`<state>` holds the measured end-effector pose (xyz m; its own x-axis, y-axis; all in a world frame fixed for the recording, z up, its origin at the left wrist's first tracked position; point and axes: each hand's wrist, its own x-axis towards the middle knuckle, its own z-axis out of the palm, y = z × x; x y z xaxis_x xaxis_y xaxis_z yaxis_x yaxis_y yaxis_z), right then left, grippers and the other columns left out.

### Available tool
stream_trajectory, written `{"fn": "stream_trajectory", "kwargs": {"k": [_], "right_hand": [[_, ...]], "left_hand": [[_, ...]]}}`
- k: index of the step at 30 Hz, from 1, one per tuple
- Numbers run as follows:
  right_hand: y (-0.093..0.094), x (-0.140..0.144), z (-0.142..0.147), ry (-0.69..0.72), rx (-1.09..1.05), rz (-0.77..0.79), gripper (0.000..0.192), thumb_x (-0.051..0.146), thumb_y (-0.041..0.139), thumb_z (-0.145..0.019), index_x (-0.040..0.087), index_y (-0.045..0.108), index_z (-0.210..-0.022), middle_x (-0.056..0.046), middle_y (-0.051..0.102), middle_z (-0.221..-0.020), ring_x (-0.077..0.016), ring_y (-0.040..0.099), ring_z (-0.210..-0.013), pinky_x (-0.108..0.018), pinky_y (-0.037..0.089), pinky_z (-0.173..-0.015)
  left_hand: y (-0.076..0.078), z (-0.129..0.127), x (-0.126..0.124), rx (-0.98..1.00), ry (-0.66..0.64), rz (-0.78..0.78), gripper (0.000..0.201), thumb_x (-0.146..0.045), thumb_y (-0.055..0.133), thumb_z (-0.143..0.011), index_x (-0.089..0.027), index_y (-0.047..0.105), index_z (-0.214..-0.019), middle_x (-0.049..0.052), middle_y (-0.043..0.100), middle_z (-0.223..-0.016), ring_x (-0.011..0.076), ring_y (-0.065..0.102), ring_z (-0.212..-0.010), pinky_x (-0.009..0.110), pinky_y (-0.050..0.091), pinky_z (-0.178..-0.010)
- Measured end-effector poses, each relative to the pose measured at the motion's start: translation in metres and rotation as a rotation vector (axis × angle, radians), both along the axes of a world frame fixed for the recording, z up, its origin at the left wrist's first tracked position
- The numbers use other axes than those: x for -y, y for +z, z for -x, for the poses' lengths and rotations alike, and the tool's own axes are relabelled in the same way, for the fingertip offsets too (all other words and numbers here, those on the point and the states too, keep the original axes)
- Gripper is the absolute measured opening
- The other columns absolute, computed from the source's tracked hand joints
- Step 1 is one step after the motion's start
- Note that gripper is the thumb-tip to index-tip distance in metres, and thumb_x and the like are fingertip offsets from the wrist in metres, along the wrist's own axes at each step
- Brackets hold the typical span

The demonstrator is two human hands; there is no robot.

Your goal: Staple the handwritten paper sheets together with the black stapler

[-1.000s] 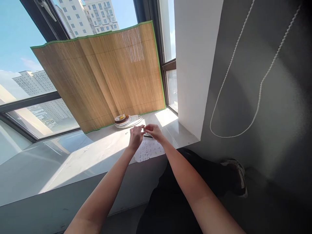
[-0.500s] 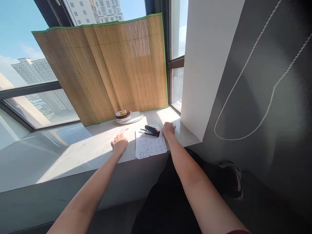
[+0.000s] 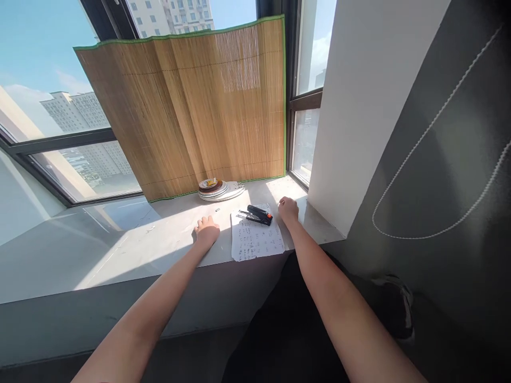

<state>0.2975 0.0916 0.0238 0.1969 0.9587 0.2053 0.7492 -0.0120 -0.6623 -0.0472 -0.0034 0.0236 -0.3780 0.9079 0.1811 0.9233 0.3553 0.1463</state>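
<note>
A black stapler (image 3: 259, 214) with an orange end lies on the top of a printed white paper sheet (image 3: 255, 242) on the window sill (image 3: 159, 242). My left hand (image 3: 206, 230) rests on the sill to the left of the sheet, fingers curled under, holding nothing that I can see. My right hand (image 3: 288, 207) rests on the sill just right of the stapler and the sheet's upper corner, fingers bent down, not gripping anything.
A stack of plates (image 3: 217, 189) stands behind the sheet, in front of a bamboo mat (image 3: 191, 111) leaning against the window. A white pillar (image 3: 359, 106) closes the sill on the right. A bead cord (image 3: 439, 159) hangs on the dark wall.
A second ago both hands were together over the stapler, handling it. They have since let it lie on the sheet and moved apart to rest on the sill. The view shifted slightly.
</note>
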Motion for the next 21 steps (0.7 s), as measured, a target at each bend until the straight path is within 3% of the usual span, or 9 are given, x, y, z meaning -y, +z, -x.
{"fn": "stream_trajectory", "kwargs": {"k": [2, 4, 7, 9, 12, 16, 21], "right_hand": [[0.002, 0.008, 0.006, 0.121, -0.105, -0.07, 0.027, 0.017, 0.055, -0.103, 0.02, 0.08, -0.112, -0.01, 0.08, -0.105, -0.0237, 0.071, -0.098, -0.031, 0.051, -0.087], [0.005, 0.016, 0.013, 0.31, -0.179, -0.13, 0.023, 0.029, 0.059, -0.106, 0.022, 0.08, -0.112, -0.007, 0.08, -0.105, -0.0222, 0.071, -0.094, -0.031, 0.053, -0.085], [0.006, 0.027, 0.026, 0.536, -0.177, -0.164, 0.031, 0.047, 0.07, -0.103, 0.024, 0.078, -0.123, -0.008, 0.078, -0.12, -0.0242, 0.07, -0.108, -0.032, 0.054, -0.09], [0.003, 0.032, 0.033, 0.603, -0.111, -0.143, 0.045, 0.051, 0.083, -0.094, 0.024, 0.075, -0.13, -0.01, 0.076, -0.127, -0.0274, 0.068, -0.119, -0.035, 0.054, -0.096], [-0.002, 0.036, 0.042, 0.568, -0.014, -0.082, 0.051, 0.044, 0.095, -0.085, 0.023, 0.075, -0.127, -0.012, 0.076, -0.125, -0.0317, 0.069, -0.12, -0.036, 0.055, -0.094], [-0.004, 0.039, 0.05, 0.499, -0.029, -0.063, 0.027, 0.031, 0.089, -0.092, 0.022, 0.077, -0.115, -0.013, 0.078, -0.116, -0.0314, 0.071, -0.113, -0.033, 0.056, -0.085], [0.0, 0.04, 0.053, 0.478, -0.094, -0.112, 0.023, 0.024, 0.087, -0.091, 0.023, 0.08, -0.113, -0.011, 0.08, -0.114, -0.0315, 0.073, -0.112, -0.037, 0.058, -0.088]], "left_hand": [[0.006, 0.003, -0.011, 0.034, -0.017, -0.02, 0.033, -0.022, 0.053, -0.099, -0.016, 0.073, -0.124, 0.027, 0.069, -0.138, 0.0447, 0.06, -0.134, 0.057, 0.048, -0.108], [0.011, 0.005, -0.022, 0.062, -0.019, -0.053, 0.034, -0.024, 0.054, -0.101, -0.014, 0.073, -0.127, 0.029, 0.068, -0.14, 0.0457, 0.06, -0.136, 0.057, 0.048, -0.109], [0.009, 0.0, -0.036, 0.08, -0.063, -0.089, 0.04, -0.027, 0.056, -0.103, -0.017, 0.068, -0.14, 0.025, 0.063, -0.152, 0.0429, 0.057, -0.143, 0.056, 0.047, -0.113], [0.005, -0.008, -0.041, 0.088, -0.114, -0.091, 0.038, -0.025, 0.057, -0.104, -0.019, 0.069, -0.14, 0.021, 0.063, -0.154, 0.0409, 0.057, -0.144, 0.056, 0.045, -0.115], [-0.001, -0.019, -0.042, 0.088, -0.13, -0.082, 0.033, -0.02, 0.051, -0.106, -0.017, 0.073, -0.129, 0.022, 0.066, -0.148, 0.0408, 0.058, -0.141, 0.057, 0.043, -0.116], [-0.001, -0.027, -0.029, 0.088, -0.125, -0.095, 0.031, -0.02, 0.048, -0.106, -0.019, 0.074, -0.122, 0.021, 0.068, -0.137, 0.0379, 0.063, -0.131, 0.05, 0.047, -0.112], [-0.003, -0.027, -0.005, 0.084, -0.166, -0.13, 0.028, -0.021, 0.048, -0.106, -0.021, 0.074, -0.119, 0.018, 0.068, -0.133, 0.0334, 0.064, -0.129, 0.043, 0.049, -0.11]]}}
